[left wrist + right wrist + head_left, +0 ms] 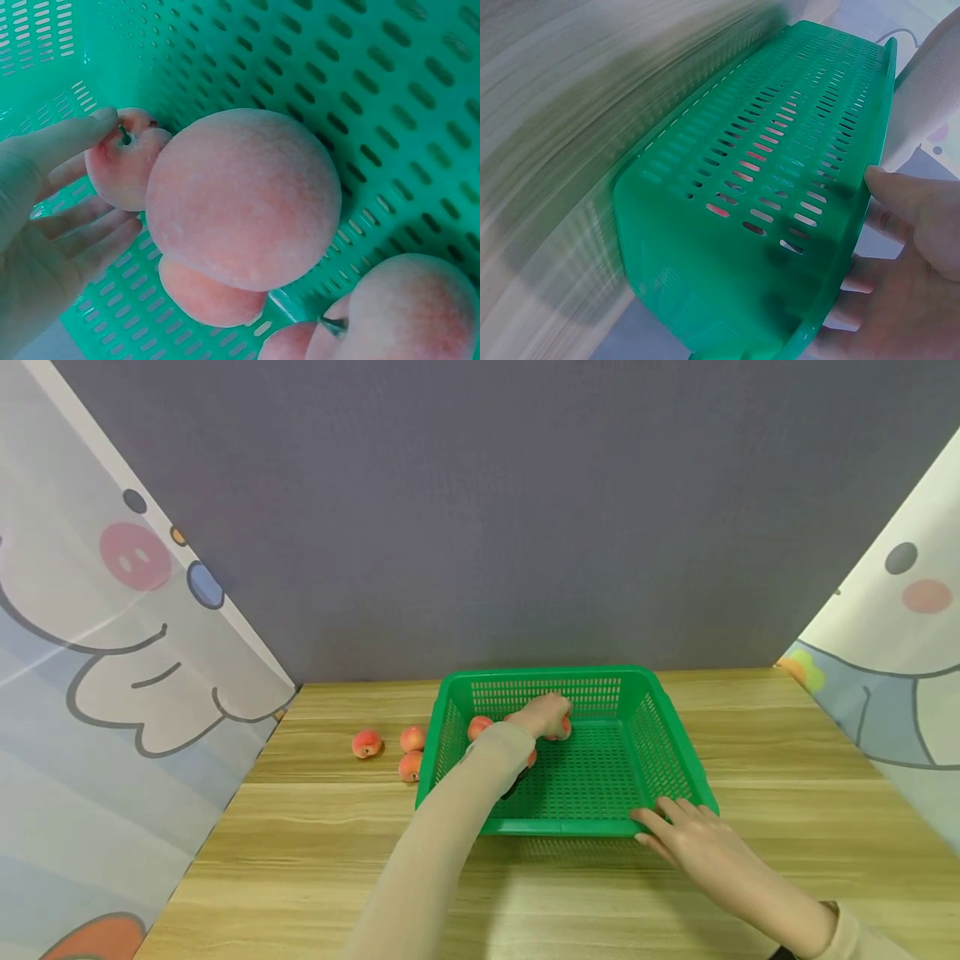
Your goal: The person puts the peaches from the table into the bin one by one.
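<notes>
A green slotted basket (664, 745) stands on a wooden table (315, 827). My left hand (550, 713) reaches into its far part and holds a peach (118, 169), thumb (69, 136) on top by the stem and fingers underneath. Against that peach lies a larger peach (244, 199), with others below it (208, 297) and at the lower right (409, 307); the basket's floor (352, 82) shows behind them. My right hand (678, 828) rests with straight fingers on the basket's near right corner. In the right wrist view its thumb (901, 189) touches the rim of the basket (780, 187).
Three loose peaches (367, 743) (412, 737) (409, 766) lie on the table just left of the basket. One more peach (478, 726) sits inside near the left wall. Cartoon-printed panels (112, 693) flank the table; a grey wall (480, 527) closes the back.
</notes>
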The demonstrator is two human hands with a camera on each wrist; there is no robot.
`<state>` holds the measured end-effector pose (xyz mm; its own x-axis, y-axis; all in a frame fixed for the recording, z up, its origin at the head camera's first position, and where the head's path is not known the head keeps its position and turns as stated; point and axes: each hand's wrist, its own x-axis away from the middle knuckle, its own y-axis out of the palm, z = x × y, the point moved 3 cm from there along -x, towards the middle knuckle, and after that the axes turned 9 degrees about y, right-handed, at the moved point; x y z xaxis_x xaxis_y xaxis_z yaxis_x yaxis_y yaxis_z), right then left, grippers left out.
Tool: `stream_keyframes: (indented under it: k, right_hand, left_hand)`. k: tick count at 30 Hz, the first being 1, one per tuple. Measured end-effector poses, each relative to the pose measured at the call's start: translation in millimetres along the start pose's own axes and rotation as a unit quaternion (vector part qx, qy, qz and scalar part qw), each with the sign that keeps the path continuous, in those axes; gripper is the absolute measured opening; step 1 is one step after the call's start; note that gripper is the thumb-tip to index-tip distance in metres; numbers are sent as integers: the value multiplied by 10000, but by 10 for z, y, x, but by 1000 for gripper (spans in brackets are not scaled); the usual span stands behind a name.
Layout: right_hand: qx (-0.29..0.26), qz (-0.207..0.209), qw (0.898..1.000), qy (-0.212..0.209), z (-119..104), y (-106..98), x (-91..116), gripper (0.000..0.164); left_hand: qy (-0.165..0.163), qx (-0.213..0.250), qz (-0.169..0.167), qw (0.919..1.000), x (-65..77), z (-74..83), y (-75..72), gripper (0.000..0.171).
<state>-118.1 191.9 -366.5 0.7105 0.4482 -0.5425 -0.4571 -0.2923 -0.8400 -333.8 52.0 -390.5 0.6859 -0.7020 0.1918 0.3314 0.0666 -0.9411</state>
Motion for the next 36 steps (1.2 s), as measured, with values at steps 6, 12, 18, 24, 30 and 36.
stream_keyframes:
  k: [6,12,18,24,30,36]
  right_hand:
    - [-20,-40,10000,27,4,2,4,49]
    - [-26,-57,10000,44,11,11,11,51]
    - [-69,-46,10000,30,17,14,11,51]
    - [-95,25,10000,0,19,15,9,53]
    - [-44,71,10000,-22,19,20,7,53]
    - [-17,88,10000,-35,14,20,8,54]
  left_hand:
    - [-16,71,-170,9998,41,48,-48,35]
    - [41,305,-390,9988,92,130,-136,40]
    - [106,268,-636,9976,162,218,-259,43]
    - [305,-369,-741,9961,255,321,-408,40]
    - [641,-1293,-781,9864,363,443,-545,40]
    - [804,-1574,-896,9802,516,523,-612,39]
